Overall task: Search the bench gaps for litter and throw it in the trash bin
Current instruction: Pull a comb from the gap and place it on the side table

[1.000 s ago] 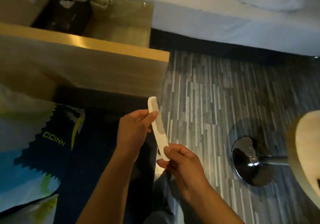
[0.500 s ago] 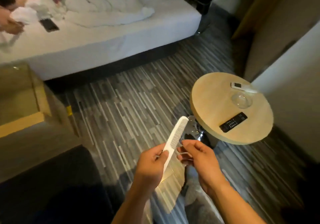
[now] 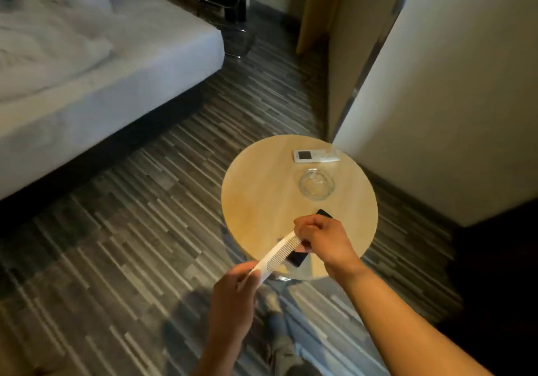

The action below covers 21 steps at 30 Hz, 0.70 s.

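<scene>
White comb point(image 3: 280, 251): left hand point(image 3: 234, 292) pinches the handle end; right hand point(image 3: 323, 240) curls round the toothed end. Held over round wooden table point(image 3: 262, 198) bearing glass ashtray point(image 3: 316, 184), white remote point(image 3: 316, 155), black remote point(image 3: 297, 258). Striped carpet point(image 3: 139, 230); bed point(image 3: 87, 99).

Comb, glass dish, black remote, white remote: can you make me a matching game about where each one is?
Things:
1. comb
2. glass dish
3. black remote
4. white remote

Places:
a. partly hidden behind the right hand
b. far side of the round table, nearest the wall
c. pinched between the left hand and the right hand
d. on the table between the two remotes

Pairs: 1-c, 2-d, 3-a, 4-b
</scene>
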Available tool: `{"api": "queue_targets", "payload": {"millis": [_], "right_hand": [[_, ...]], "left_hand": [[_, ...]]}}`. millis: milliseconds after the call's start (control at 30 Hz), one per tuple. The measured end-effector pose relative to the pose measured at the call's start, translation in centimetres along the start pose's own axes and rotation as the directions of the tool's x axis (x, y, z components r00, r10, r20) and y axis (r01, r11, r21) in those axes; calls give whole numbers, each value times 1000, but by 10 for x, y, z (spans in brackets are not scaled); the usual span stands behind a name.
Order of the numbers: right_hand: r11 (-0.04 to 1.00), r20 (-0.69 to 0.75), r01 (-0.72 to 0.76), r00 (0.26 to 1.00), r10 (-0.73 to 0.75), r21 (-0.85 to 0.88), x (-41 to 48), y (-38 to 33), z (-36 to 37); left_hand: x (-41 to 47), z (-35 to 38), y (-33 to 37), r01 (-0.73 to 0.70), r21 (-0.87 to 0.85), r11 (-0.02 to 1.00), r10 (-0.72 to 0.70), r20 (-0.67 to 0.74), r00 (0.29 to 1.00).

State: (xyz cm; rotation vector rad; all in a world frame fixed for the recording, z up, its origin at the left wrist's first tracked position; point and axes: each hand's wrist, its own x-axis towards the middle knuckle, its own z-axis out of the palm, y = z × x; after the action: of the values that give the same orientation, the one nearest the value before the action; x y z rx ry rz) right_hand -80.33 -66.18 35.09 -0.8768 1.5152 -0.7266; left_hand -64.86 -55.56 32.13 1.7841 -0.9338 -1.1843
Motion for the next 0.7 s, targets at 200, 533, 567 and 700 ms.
{"api": "queue_targets", "payload": {"millis": [200, 533, 567, 700], "right_hand": [[993, 46, -101, 994, 103, -60, 89, -11, -15], [961, 66, -81, 993, 101, -266, 212, -8, 8], [957, 69, -74, 993, 97, -281, 222, -5, 10], [945, 77, -80, 991, 110, -317, 246, 2, 17]], "left_hand": [[85, 46, 0, 74, 44, 996, -70, -95, 993], [168, 67, -43, 251, -128, 960, -272, -195, 942], [173, 68, -45, 258, -166, 952, -284, -160, 945], [192, 76, -55, 285, -272, 919, -357, -274, 893]]}}
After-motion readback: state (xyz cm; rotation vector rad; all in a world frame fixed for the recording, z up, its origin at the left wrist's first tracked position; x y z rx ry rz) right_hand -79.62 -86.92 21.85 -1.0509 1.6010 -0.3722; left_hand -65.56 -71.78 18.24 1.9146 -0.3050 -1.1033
